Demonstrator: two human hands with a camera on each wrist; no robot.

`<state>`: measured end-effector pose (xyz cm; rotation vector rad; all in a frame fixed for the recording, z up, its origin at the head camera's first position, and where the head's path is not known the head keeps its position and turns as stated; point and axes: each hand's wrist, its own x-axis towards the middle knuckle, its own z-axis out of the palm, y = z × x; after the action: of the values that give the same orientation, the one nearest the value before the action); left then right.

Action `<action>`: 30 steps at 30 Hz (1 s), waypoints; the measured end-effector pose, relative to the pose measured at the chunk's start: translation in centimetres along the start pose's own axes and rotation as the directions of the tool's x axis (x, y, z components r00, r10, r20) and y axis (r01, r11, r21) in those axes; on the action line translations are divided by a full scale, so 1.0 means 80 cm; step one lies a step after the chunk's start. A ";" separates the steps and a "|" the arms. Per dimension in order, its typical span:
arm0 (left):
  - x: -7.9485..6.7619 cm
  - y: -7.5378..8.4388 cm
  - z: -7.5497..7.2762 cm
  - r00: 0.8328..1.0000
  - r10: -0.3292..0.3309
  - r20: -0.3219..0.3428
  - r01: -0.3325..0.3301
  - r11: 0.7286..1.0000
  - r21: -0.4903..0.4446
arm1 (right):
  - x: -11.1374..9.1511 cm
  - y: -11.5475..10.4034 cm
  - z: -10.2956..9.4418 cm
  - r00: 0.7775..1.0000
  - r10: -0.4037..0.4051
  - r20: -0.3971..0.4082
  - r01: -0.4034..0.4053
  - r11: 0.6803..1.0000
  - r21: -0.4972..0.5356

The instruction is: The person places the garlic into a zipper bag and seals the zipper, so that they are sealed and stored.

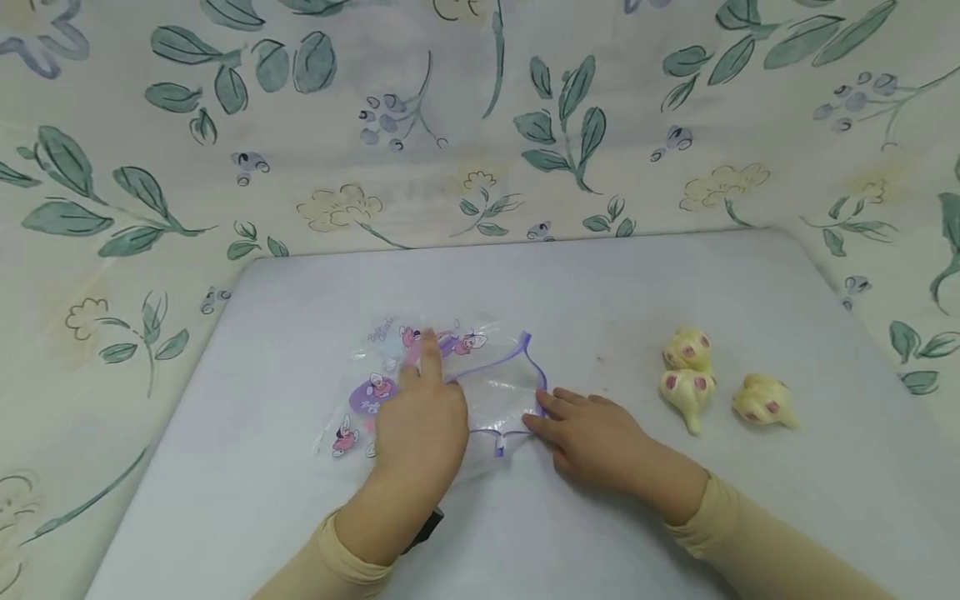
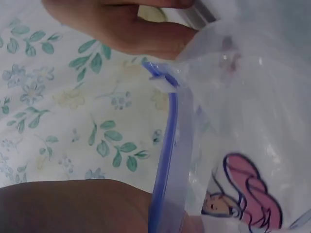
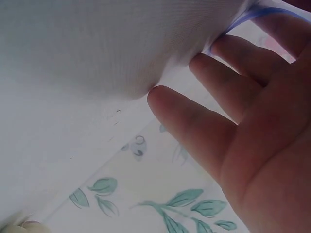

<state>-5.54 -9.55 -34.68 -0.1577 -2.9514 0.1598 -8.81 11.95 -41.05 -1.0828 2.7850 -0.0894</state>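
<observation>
Clear printed bag [image 1: 373, 398], centre-left of head frame, partly hidden by left hand [image 1: 423, 425]: index straight, other fingers obscured, grip cannot be told. Right hand [image 1: 600, 437], right of centre, fingers extended, touching purple rim [image 1: 526, 340]; only right-wrist view shows palm. Yellow pieces [image 1: 688, 387], right.

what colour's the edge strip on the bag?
Violet-blue strip; shows best in the left wrist view, looks more purple in head.
</observation>
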 end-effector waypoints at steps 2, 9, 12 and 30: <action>-0.001 -0.005 0.001 0.999 -0.047 -0.002 0.047 0.999 -0.007 | 0.002 0.000 -0.001 1.000 -0.017 -0.003 0.017 1.000 -0.007; 0.001 -0.019 0.003 0.999 -0.004 -0.035 0.001 0.997 -0.078 | 0.006 0.003 -0.017 0.996 -0.094 0.000 0.094 0.995 -0.015; 0.004 -0.024 0.003 1.000 -0.001 0.003 0.001 0.992 -0.130 | 0.005 0.004 -0.032 0.989 -0.140 -0.051 0.139 0.990 -0.031; 0.020 -0.015 0.009 0.984 0.004 0.176 0.045 0.961 -0.272 | -0.078 0.149 -0.179 0.808 0.589 0.034 -0.589 0.805 0.068</action>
<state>-7.37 -10.65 -34.92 -0.1575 -3.1362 -0.2549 -14.54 24.92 -27.49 -0.1548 2.9343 -0.1117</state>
